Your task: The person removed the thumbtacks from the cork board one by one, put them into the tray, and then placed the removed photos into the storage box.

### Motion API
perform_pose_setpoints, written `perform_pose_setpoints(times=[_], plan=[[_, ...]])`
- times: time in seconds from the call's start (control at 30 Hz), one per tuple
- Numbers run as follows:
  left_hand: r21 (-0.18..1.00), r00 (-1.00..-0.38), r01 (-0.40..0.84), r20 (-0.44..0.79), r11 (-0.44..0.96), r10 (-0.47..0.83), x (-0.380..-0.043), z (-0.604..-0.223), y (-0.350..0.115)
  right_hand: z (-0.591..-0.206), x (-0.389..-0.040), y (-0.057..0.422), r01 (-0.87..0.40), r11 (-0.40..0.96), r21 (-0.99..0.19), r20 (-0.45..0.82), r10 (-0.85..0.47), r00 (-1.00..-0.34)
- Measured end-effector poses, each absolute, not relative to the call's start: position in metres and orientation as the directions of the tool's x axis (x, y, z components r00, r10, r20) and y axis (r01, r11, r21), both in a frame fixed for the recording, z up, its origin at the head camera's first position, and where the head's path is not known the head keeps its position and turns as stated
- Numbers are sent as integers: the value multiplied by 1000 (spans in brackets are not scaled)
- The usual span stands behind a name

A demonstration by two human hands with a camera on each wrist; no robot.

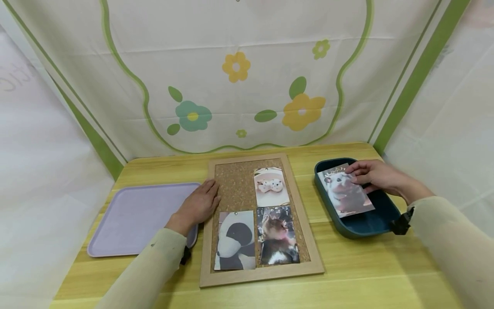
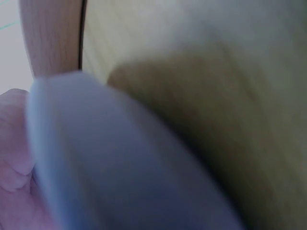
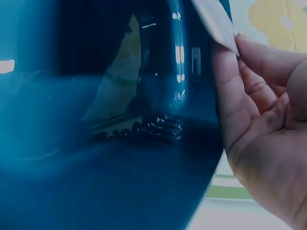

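Note:
My right hand point(image 1: 376, 177) pinches a photo card point(image 1: 343, 193) of a pale furry animal at its upper right edge, over a dark blue tray point(image 1: 360, 234). In the right wrist view, thumb and finger grip the card's edge point(image 3: 218, 26); small shiny clear pieces point(image 3: 165, 127) lie inside the tray, too blurred to name. My left hand point(image 1: 198, 204) rests on the left frame of a cork board point(image 1: 233, 184), fingers fairly straight. Pinned there are a white-animals photo point(image 1: 272, 186), a panda-like photo point(image 1: 235, 240) and a brown-animal photo point(image 1: 278, 236).
A lilac tray point(image 1: 135, 219) lies left of the board, partly under my left forearm. All stand on a wood-grain table point(image 1: 247, 296). A white curtain with printed flowers point(image 1: 239, 25) hangs behind, and pale fabric walls point(image 1: 459, 98) close the sides.

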State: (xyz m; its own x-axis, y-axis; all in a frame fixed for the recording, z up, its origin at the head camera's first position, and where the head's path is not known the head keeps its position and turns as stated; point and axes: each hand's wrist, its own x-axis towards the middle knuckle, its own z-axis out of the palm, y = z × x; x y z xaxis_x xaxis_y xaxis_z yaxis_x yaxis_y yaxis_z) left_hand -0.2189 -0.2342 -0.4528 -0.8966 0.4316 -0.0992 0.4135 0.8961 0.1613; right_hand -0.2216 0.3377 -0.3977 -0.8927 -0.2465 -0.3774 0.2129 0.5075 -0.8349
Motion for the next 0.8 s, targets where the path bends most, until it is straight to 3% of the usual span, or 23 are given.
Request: perform_pose_setpoints(times=[0.8], plan=[[179, -895, 415, -95, 892, 435, -218, -453, -234, -399, -226, 324, 142, 621, -771, -373, -260, -891]])
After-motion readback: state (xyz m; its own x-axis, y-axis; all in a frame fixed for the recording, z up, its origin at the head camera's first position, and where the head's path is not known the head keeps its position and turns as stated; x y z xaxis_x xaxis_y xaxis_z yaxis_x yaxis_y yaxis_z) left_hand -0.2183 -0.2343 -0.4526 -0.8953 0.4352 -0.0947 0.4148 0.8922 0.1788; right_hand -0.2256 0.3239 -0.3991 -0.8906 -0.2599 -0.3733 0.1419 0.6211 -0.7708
